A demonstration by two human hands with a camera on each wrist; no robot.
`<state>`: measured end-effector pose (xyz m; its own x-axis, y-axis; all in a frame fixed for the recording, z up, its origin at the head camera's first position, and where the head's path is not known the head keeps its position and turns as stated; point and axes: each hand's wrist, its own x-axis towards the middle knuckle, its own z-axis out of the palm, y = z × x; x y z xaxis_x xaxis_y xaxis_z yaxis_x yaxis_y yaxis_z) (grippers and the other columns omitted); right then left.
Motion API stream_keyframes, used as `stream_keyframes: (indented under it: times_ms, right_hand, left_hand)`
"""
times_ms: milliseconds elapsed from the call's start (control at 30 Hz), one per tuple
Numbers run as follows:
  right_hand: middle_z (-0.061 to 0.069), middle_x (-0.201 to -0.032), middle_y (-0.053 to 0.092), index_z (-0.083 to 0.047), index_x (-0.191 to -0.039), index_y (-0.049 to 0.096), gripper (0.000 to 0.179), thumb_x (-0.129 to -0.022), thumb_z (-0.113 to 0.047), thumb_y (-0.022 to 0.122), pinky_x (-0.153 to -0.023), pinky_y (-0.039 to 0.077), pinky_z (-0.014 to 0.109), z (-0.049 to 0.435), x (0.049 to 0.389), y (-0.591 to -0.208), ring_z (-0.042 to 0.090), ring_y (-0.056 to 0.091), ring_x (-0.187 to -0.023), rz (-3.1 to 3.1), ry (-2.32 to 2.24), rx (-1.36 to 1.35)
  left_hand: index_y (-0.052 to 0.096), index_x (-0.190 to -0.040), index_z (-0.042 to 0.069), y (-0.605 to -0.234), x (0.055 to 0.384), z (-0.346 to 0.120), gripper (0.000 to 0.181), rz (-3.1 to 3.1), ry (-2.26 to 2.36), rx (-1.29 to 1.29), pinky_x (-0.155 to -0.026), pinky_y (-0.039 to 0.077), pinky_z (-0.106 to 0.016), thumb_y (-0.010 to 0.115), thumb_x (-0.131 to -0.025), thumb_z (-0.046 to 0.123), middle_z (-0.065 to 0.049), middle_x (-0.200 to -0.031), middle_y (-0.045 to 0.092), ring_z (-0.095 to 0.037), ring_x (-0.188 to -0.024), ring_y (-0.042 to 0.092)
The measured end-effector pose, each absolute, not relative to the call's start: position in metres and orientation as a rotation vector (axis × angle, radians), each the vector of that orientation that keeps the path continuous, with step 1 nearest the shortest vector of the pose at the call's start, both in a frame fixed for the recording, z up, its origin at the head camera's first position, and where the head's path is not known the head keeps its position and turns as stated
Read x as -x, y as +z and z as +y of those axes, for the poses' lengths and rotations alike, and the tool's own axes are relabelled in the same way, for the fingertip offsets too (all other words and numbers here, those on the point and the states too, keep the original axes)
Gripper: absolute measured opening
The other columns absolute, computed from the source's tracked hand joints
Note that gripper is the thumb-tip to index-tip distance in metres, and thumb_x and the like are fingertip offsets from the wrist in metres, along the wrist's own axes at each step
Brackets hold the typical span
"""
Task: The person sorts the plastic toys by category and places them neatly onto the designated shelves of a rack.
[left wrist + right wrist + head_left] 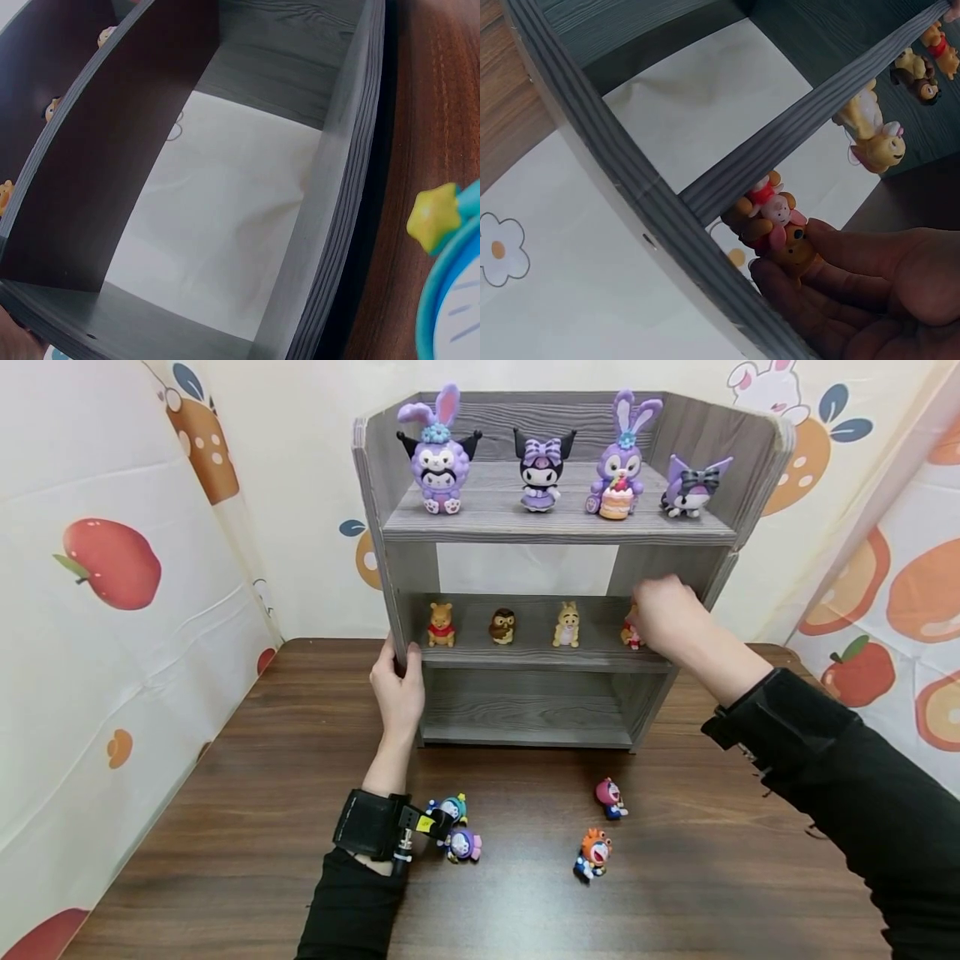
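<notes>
A grey wooden shelf unit (525, 707) stands on the table, with figurines on its top and middle boards. My right hand (667, 614) is at the right end of the middle board. There, thumb and fingers pinch the head of a small orange bear figurine (796, 256) hugging a pink-eared piglet; the hand partly hides it in the head view. Along the same board stand a yellow rabbit figurine (567, 625), a brown owl figurine (502, 627) and a bear figurine in a red shirt (441, 625). My left hand (399, 693) grips the unit's left side panel.
Purple bunny and black-eared figurines (540, 477) line the top board. On the table (300, 760), a pink-hooded figurine (611, 798) and an orange one (593, 853) lie before the unit. Two blue and purple figurines (463, 844) lie by my left wrist.
</notes>
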<state>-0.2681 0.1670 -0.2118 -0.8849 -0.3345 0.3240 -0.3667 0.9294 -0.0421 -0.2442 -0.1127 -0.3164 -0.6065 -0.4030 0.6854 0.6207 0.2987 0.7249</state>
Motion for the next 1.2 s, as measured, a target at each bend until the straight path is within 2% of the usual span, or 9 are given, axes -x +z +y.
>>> stream_keyframes:
  times_ms: [267, 467, 633, 733, 867, 967, 1100, 1200]
  right_hand:
    - [0.010, -0.056, 0.042, -0.001, -0.058, 0.042, 0.020, -0.076, 0.002, 0.051, -0.051, 0.040, 0.046, 0.168, 0.269, -0.212, 0.027, 0.042, -0.054, -2.763, 0.143, -0.527]
    - [0.013, -0.059, 0.047, 0.004, -0.063, 0.048, 0.014, -0.076, 0.002, 0.050, -0.052, 0.041, 0.046, 0.166, 0.270, -0.212, 0.028, 0.045, -0.054, -2.775, 0.132, -0.507]
    - [0.013, -0.060, 0.046, 0.004, -0.065, 0.049, 0.016, -0.080, -0.002, 0.050, -0.052, 0.040, 0.044, 0.166, 0.265, -0.211, 0.027, 0.045, -0.056, -2.792, 0.154, -0.481]
    - [0.018, -0.064, 0.050, 0.009, -0.077, 0.056, 0.015, -0.081, -0.005, 0.052, -0.052, 0.039, 0.044, 0.167, 0.258, -0.210, 0.029, 0.046, -0.058, -2.757, 0.200, -0.477]
    - [0.028, -0.082, 0.056, 0.015, -0.097, 0.056, 0.026, -0.081, -0.006, 0.055, -0.061, 0.041, 0.048, 0.170, 0.241, -0.210, 0.038, 0.052, -0.072, -2.654, 0.267, -0.494]
    - [0.029, -0.091, 0.055, 0.013, -0.100, 0.055, 0.027, -0.081, -0.006, 0.058, -0.068, 0.040, 0.050, 0.172, 0.225, -0.212, 0.041, 0.052, -0.083, -2.569, 0.298, -0.504]
    - [0.024, -0.088, 0.057, 0.009, -0.099, 0.057, 0.025, -0.079, -0.005, 0.062, -0.062, 0.040, 0.044, 0.175, 0.207, -0.220, 0.034, 0.053, -0.074, -2.461, 0.321, -0.541]
    - [0.019, -0.079, 0.058, 0.006, -0.093, 0.060, 0.019, -0.077, -0.004, 0.064, -0.054, 0.041, 0.041, 0.178, 0.197, -0.231, 0.027, 0.053, -0.064, -2.414, 0.327, -0.597]
  left_hand:
    - [0.057, -0.100, -0.012, -0.317, 0.245, -0.113, 0.021, -1.688, -1.448, 0.202, -0.047, 0.025, -0.022, 0.045, -0.083, -0.007, -0.015, -0.061, 0.043, -0.009, -0.051, 0.030]
    - [0.056, -0.098, -0.012, -0.317, 0.245, -0.113, 0.020, -1.682, -1.450, 0.201, -0.047, 0.025, -0.022, 0.045, -0.083, -0.007, -0.013, -0.059, 0.040, -0.009, -0.051, 0.030]
    - [0.056, -0.100, -0.012, -0.317, 0.245, -0.112, 0.021, -1.685, -1.454, 0.196, -0.048, 0.026, -0.022, 0.045, -0.083, -0.007, -0.014, -0.060, 0.042, -0.009, -0.052, 0.031]
    - [0.057, -0.100, -0.012, -0.316, 0.244, -0.112, 0.021, -1.686, -1.449, 0.195, -0.048, 0.026, -0.022, 0.045, -0.083, -0.007, -0.017, -0.062, 0.046, -0.010, -0.052, 0.032]
    - [0.056, -0.101, -0.012, -0.316, 0.245, -0.111, 0.022, -1.686, -1.451, 0.203, -0.048, 0.027, -0.022, 0.045, -0.083, -0.008, -0.018, -0.066, 0.049, -0.012, -0.053, 0.033]
    - [0.056, -0.102, -0.012, -0.316, 0.245, -0.111, 0.023, -1.684, -1.463, 0.202, -0.050, 0.028, -0.022, 0.045, -0.083, -0.007, -0.020, -0.068, 0.050, -0.012, -0.054, 0.034]
    - [0.056, -0.105, -0.012, -0.317, 0.244, -0.112, 0.025, -1.686, -1.477, 0.194, -0.052, 0.030, -0.022, 0.045, -0.083, -0.007, -0.023, -0.073, 0.053, -0.013, -0.057, 0.037]
    - [0.055, -0.105, -0.013, -0.318, 0.245, -0.113, 0.025, -1.693, -1.484, 0.195, -0.054, 0.032, -0.022, 0.045, -0.083, -0.007, -0.025, -0.078, 0.055, -0.014, -0.059, 0.039]
